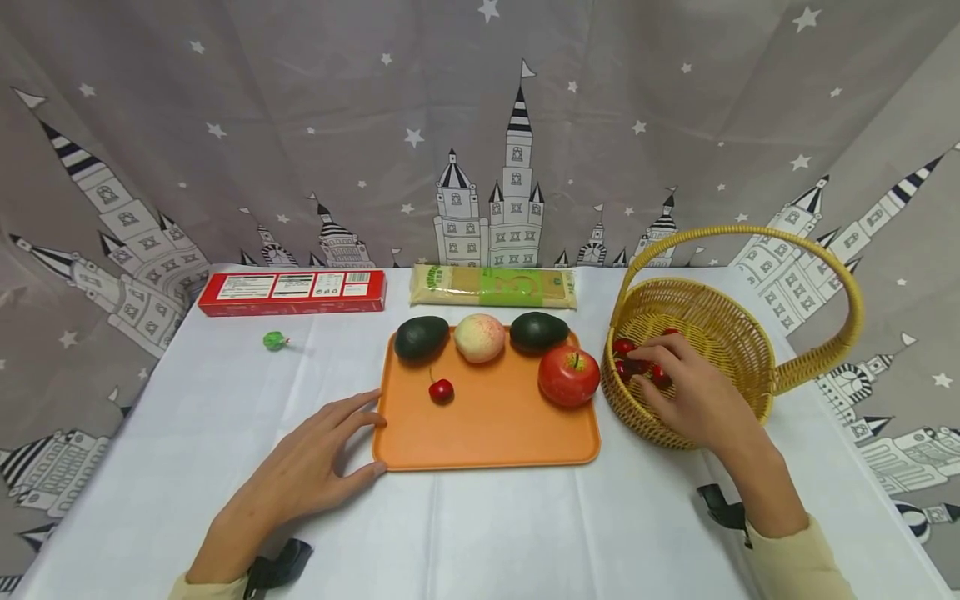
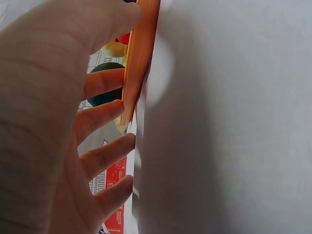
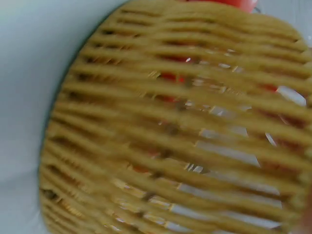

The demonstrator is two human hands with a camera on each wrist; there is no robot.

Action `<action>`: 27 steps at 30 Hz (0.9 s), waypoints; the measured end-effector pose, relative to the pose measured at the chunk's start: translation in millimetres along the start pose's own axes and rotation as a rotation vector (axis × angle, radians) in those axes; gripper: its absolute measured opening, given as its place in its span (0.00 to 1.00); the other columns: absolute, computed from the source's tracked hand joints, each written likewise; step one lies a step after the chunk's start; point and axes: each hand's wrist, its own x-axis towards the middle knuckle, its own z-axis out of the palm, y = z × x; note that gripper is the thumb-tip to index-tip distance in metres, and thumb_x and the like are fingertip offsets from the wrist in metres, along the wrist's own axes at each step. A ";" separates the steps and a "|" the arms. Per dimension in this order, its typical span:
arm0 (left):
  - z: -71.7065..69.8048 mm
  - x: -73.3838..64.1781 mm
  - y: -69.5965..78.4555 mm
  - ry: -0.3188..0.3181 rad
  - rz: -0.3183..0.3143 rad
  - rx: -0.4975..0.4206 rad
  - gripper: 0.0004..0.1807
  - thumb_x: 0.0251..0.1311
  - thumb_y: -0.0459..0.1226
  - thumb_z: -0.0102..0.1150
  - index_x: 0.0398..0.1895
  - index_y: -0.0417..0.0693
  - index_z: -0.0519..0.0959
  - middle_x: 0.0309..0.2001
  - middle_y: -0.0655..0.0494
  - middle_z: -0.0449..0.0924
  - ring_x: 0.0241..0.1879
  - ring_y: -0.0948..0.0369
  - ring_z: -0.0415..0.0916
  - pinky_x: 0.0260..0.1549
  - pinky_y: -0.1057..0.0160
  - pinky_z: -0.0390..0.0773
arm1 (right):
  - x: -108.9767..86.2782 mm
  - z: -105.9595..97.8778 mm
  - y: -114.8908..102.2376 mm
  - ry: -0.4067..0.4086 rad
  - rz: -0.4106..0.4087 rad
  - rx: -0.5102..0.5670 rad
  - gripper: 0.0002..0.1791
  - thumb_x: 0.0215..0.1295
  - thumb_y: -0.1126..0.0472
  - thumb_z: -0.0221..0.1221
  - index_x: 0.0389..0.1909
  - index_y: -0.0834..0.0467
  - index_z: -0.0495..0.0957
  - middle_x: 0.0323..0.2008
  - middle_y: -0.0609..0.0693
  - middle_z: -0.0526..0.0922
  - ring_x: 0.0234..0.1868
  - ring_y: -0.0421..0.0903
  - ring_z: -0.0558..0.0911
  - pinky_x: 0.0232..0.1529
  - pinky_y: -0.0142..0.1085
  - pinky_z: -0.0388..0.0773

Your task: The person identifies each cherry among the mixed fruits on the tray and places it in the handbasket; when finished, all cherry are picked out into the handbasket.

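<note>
An orange tray (image 1: 487, 433) holds a cherry (image 1: 441, 391), two avocados (image 1: 422, 339), a peach (image 1: 480, 337) and a red apple (image 1: 569, 377). My left hand (image 1: 311, 462) rests at the tray's left edge, thumb by the near corner and loosely spread fingertips along the rim. In the left wrist view, those fingers (image 2: 100, 119) are fairly straight. My right hand (image 1: 693, 392) reaches into a wicker basket (image 1: 738, 333), with its thumb and forefinger around a dark red cherry (image 1: 624, 369). Other cherries lie close by. The basket's woven side (image 3: 146, 122) hides most of this hand in the right wrist view.
Behind the tray lie a red box (image 1: 292, 293) and a pack of noodles (image 1: 492, 287). A small green item (image 1: 275, 341) sits on the white tablecloth (image 1: 225, 392) at left. The basket's tall handle (image 1: 851, 308) arches up at the right, before a grey castle-print curtain (image 1: 300, 108).
</note>
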 end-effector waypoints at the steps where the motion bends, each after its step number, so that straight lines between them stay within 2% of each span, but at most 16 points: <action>1: -0.1 -0.1 0.0 0.001 0.001 0.000 0.30 0.60 0.60 0.74 0.63 0.62 0.81 0.79 0.53 0.69 0.73 0.46 0.71 0.69 0.34 0.75 | 0.1 0.9 2.7 -0.006 0.004 -0.002 0.23 0.61 0.67 0.76 0.57 0.56 0.83 0.53 0.56 0.80 0.45 0.56 0.86 0.42 0.54 0.91; 8: 0.6 0.1 -0.3 0.002 -0.002 0.001 0.30 0.60 0.61 0.74 0.63 0.62 0.81 0.79 0.53 0.69 0.74 0.46 0.71 0.69 0.34 0.75 | 0.9 6.1 23.7 -0.070 0.045 -0.001 0.23 0.62 0.68 0.76 0.57 0.57 0.83 0.54 0.59 0.80 0.47 0.58 0.85 0.46 0.57 0.90; 16: 0.9 0.0 -1.0 0.008 0.006 0.004 0.31 0.60 0.61 0.74 0.63 0.62 0.81 0.79 0.53 0.69 0.74 0.46 0.71 0.69 0.34 0.75 | 5.1 10.3 42.3 -0.172 0.102 0.050 0.20 0.65 0.67 0.73 0.58 0.58 0.83 0.53 0.58 0.81 0.49 0.57 0.85 0.50 0.57 0.88; 27: 0.7 -0.2 0.3 -0.007 -0.017 -0.001 0.32 0.59 0.61 0.75 0.64 0.62 0.81 0.79 0.53 0.69 0.75 0.46 0.70 0.70 0.33 0.73 | 11.5 13.3 47.9 -0.283 0.149 0.052 0.18 0.67 0.63 0.72 0.57 0.58 0.84 0.52 0.59 0.82 0.48 0.58 0.84 0.52 0.59 0.86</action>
